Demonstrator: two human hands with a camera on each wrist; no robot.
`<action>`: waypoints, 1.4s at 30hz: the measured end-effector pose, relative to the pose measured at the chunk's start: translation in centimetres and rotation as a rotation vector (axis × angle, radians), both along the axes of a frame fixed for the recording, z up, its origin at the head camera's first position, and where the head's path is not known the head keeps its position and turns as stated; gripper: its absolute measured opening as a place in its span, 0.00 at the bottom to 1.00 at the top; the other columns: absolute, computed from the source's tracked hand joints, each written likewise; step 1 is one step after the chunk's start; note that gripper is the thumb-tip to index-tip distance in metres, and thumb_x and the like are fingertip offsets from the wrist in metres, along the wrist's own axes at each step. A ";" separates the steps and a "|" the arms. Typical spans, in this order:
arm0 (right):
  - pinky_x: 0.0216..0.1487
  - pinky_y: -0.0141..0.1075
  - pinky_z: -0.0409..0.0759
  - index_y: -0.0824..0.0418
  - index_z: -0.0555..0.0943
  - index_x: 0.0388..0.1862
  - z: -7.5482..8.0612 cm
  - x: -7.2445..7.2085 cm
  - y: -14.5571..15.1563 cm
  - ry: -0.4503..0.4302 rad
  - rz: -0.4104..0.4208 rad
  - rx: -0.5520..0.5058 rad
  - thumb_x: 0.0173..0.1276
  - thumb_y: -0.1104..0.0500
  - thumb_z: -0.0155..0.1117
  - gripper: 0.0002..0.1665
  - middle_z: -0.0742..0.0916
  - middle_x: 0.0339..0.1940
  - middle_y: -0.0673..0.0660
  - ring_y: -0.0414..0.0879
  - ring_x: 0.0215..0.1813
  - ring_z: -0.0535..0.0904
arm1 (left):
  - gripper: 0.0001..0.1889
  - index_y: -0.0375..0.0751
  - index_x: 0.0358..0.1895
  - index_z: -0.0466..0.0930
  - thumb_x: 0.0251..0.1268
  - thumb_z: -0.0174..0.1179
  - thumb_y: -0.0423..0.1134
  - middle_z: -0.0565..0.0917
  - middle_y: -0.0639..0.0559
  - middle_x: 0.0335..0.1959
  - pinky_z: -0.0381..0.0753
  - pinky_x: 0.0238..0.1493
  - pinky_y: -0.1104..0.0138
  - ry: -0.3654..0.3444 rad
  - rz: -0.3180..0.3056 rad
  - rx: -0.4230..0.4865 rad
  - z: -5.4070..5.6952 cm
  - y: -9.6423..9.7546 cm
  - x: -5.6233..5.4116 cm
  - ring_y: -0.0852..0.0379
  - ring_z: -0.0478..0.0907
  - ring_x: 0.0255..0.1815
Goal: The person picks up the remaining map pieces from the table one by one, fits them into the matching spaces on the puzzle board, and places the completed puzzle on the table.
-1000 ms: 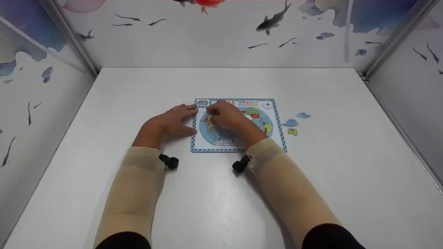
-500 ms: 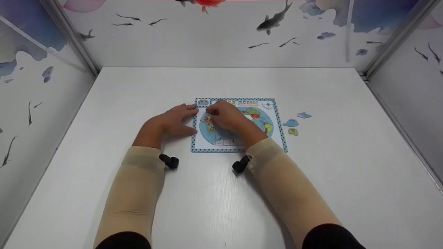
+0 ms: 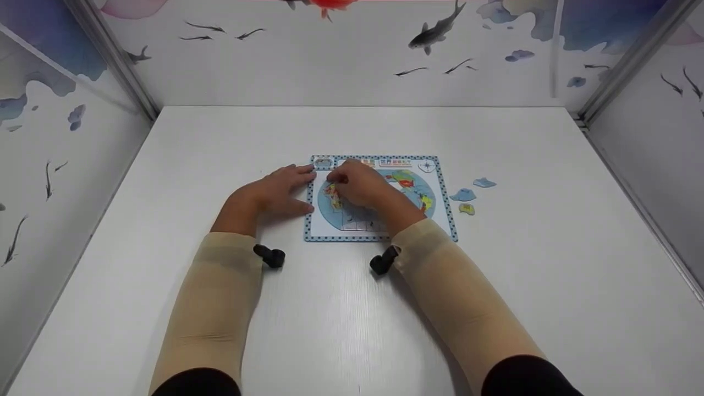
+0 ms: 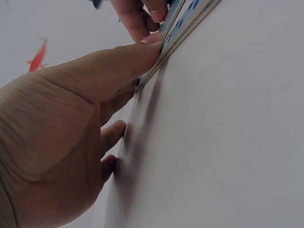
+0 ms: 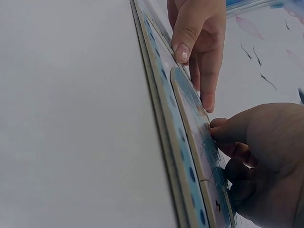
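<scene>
A flat world map puzzle (image 3: 352, 239) with a dotted blue border lies on the white table. My left hand (image 3: 278, 190) steadies its left edge, fingers and thumb spread. In the left wrist view the left thumb (image 4: 137, 54) rests against the border. My right hand (image 3: 360, 184) is over the upper left of the map, its bent fingers and thumb brought together at a puzzle piece that the hand mostly hides. From the right wrist, the right thumb and curled fingers (image 5: 232, 130) meet the puzzle's surface (image 5: 204, 142). A white gap shows in the map beside this hand.
Right of the board lie loose puzzle pieces: a small blue one (image 3: 484, 182), a larger blue one (image 3: 463, 194) and a yellow-green one (image 3: 466, 209). White walls (image 3: 352, 77) printed with fish enclose the table.
Both hands keep their places at the puzzle, and the loose pieces stay put. Only a very slight shift of the head view shows.
</scene>
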State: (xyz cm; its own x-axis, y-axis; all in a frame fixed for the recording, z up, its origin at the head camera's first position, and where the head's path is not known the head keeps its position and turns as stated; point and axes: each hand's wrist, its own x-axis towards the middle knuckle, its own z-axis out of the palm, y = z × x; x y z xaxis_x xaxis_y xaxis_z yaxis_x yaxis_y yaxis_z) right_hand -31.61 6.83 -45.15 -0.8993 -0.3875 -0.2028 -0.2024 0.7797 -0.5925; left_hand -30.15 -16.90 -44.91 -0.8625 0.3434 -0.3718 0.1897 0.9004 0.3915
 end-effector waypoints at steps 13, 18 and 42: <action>0.64 0.47 0.85 0.46 0.81 0.74 3.7 0.0 2.6 0.003 -0.037 -0.106 0.81 0.46 0.63 0.25 0.85 0.63 0.49 0.50 0.61 0.80 | 0.48 0.71 0.87 0.50 0.71 0.68 0.62 0.45 0.65 0.92 0.46 0.90 0.39 0.003 -0.021 0.021 0.2 -0.2 0.1 0.48 0.34 0.94; 0.63 0.47 0.86 0.44 0.81 0.73 6.1 0.4 5.8 0.021 -0.072 -0.103 0.81 0.44 0.63 0.25 0.84 0.63 0.51 0.51 0.61 0.79 | 0.47 0.71 0.87 0.51 0.71 0.68 0.61 0.46 0.65 0.91 0.45 0.90 0.39 0.006 -0.006 0.021 0.3 0.0 0.2 0.48 0.35 0.94; 0.70 0.63 0.79 0.49 0.73 0.81 7.0 1.0 25.3 0.047 -0.319 0.053 0.81 0.37 0.59 0.35 0.79 0.74 0.63 0.64 0.74 0.73 | 0.48 0.77 0.86 0.51 0.68 0.69 0.63 0.47 0.64 0.91 0.47 0.90 0.39 0.010 0.018 0.031 -0.4 -0.3 0.1 0.48 0.36 0.94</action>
